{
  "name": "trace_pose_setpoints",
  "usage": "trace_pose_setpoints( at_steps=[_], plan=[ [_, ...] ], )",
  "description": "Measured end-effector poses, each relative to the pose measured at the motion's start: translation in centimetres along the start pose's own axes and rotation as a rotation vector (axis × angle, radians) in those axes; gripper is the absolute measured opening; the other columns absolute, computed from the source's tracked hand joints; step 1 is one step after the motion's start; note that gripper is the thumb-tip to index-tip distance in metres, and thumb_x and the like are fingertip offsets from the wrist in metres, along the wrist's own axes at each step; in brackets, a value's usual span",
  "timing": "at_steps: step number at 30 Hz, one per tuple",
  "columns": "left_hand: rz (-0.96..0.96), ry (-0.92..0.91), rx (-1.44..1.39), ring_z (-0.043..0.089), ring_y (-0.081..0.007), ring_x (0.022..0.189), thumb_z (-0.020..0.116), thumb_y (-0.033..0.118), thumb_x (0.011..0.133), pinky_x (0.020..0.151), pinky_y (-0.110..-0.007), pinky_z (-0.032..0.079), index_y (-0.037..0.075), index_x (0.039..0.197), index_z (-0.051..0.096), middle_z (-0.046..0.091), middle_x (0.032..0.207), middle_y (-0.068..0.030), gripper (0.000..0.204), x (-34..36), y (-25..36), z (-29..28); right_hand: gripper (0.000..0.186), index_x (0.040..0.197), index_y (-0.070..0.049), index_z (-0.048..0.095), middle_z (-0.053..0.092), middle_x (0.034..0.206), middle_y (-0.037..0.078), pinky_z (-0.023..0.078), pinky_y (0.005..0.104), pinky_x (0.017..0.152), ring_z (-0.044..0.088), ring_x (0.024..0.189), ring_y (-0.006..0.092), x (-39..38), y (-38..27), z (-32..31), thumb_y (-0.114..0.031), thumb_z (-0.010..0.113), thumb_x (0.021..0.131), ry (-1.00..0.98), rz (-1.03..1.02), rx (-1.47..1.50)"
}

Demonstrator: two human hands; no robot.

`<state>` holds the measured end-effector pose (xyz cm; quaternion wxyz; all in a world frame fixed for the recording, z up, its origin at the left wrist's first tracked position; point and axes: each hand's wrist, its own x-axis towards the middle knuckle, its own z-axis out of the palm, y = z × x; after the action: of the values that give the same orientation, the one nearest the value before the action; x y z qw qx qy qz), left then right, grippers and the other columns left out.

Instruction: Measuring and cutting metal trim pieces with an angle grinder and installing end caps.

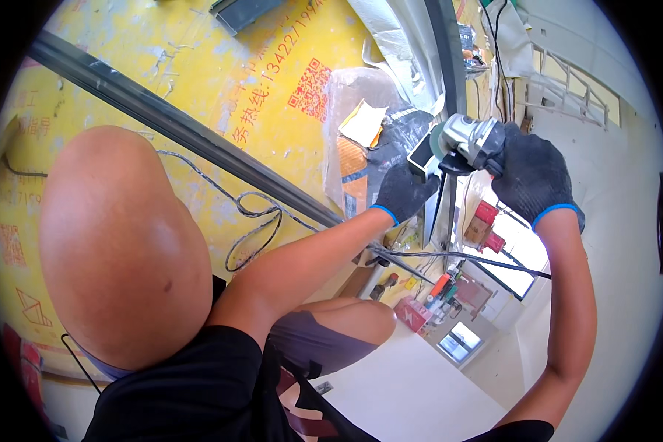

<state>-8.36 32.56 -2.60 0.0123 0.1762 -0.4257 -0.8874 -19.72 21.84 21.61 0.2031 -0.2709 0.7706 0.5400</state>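
Note:
My right hand (534, 173), in a black glove with a blue cuff, is closed around an angle grinder (475, 140). The grinder's head is silver-grey, and its greenish disc (438, 138) is at the edge of a short hollow metal profile (421, 156); whether they touch I cannot tell. Gripping that dark profile near its lower end is my left hand (405, 193), gloved the same way. Under and behind it lies a clear plastic bag (339, 88) with dark and orange packaging and a folded yellow-white paper (363, 123).
A long dark metal bar (177, 118) crosses the yellow printed board (221, 74) diagonally. A black cable (254, 202) loops beside my left forearm. White sheeting (401, 44) hangs by an upright dark frame (449, 59). Several tools and red boxes (412, 313) stand beyond my knee.

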Motion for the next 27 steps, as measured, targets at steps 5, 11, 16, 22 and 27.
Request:
trace_pose_setpoints(
  at_steps=[5,11,16,22,27],
  plan=[
    [-0.038,0.008,0.020,0.072,-0.0427,0.084,0.076,0.034,0.087,0.076,-0.050,0.056,-0.001,0.092,0.074,0.074,0.085,-0.0233,0.035,0.0,0.9,-0.1,0.046,0.120,-0.002,0.060,0.073,0.102,0.026,0.058,0.0509,0.089,0.071,0.098,0.0430,0.3,0.0,-0.5,-0.015,0.075,0.079,-0.078,0.039,0.016],
    [-0.043,0.014,-0.071,0.071,-0.0423,0.081,0.076,0.034,0.087,0.073,-0.051,0.055,0.000,0.092,0.073,0.074,0.083,-0.0225,0.034,0.1,-0.1,0.3,0.049,0.123,-0.001,0.060,0.073,0.101,0.025,0.057,0.0504,0.089,0.071,0.097,0.0433,0.0,-0.4,-0.6,-0.015,0.074,0.078,-0.082,0.025,0.014],
    [0.049,0.030,-0.042,0.072,-0.0427,0.085,0.077,0.034,0.088,0.075,-0.050,0.056,0.002,0.099,0.073,0.075,0.088,-0.0222,0.035,0.4,-0.6,0.3,0.055,0.127,0.000,0.059,0.073,0.102,0.025,0.058,0.0503,0.087,0.072,0.096,0.0427,-0.9,-1.0,-0.6,-0.015,0.074,0.076,-0.050,0.006,-0.010],
    [0.177,0.055,-0.046,0.071,-0.0441,0.096,0.080,0.029,0.087,0.081,-0.049,0.056,0.004,0.110,0.073,0.075,0.099,-0.0225,0.035,0.3,-0.9,0.6,0.057,0.128,0.001,0.059,0.073,0.102,0.024,0.058,0.0495,0.086,0.072,0.095,0.0411,-2.1,-2.1,-0.7,-0.015,0.075,0.076,-0.074,-0.043,0.017],
    [0.159,0.051,-0.022,0.070,-0.0447,0.100,0.081,0.028,0.086,0.084,-0.050,0.056,0.005,0.112,0.073,0.074,0.106,-0.0236,0.036,0.3,-1.0,0.4,0.057,0.128,0.001,0.060,0.073,0.101,0.024,0.058,0.0492,0.086,0.072,0.095,0.0408,-2.3,-2.0,-0.3,-0.014,0.076,0.075,-0.050,-0.057,0.026]
  ],
)
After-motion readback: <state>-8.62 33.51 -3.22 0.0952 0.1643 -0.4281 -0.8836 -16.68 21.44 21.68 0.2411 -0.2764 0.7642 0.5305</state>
